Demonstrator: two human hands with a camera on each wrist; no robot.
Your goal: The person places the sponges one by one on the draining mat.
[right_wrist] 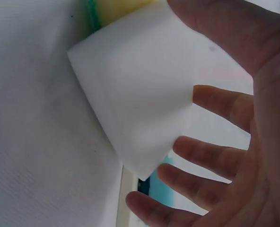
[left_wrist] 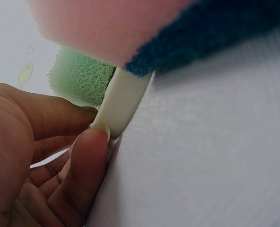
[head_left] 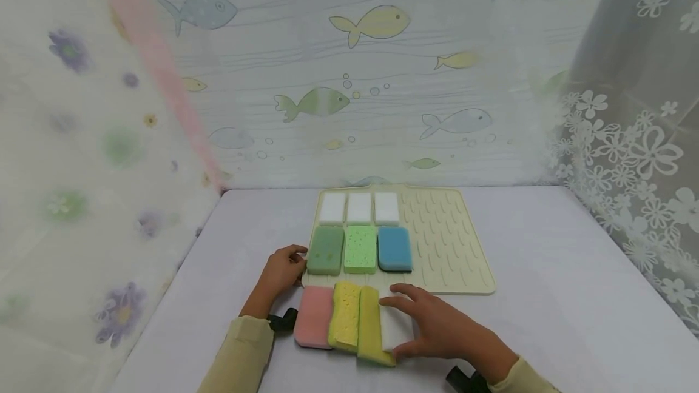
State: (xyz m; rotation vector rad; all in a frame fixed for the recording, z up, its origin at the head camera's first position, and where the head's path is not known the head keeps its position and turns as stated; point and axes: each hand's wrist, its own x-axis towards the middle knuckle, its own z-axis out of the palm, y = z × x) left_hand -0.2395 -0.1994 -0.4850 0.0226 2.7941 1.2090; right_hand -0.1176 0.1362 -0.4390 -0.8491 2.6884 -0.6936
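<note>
At the left edge of a cream ridged mat (head_left: 448, 241), my left hand (head_left: 285, 268) pinches the rim between thumb and finger, as the left wrist view shows. My right hand (head_left: 437, 323) spans a white sponge (head_left: 395, 323), thumb at its near edge and fingertips at its far side. That sponge (right_wrist: 135, 90) leans at the right end of a row in front of the mat. Left of it lie a narrow yellow sponge (head_left: 370, 326), a pitted yellow sponge (head_left: 344, 317) and a pink sponge (head_left: 315, 317) with a dark blue underside.
On the mat's left part, three white sponges (head_left: 359, 208) form the back row. In front of them sit a dark green sponge (head_left: 326, 250), a light green sponge (head_left: 360, 249) and a blue sponge (head_left: 394, 247). A white cloth (head_left: 546, 272) covers the table; patterned curtains surround it.
</note>
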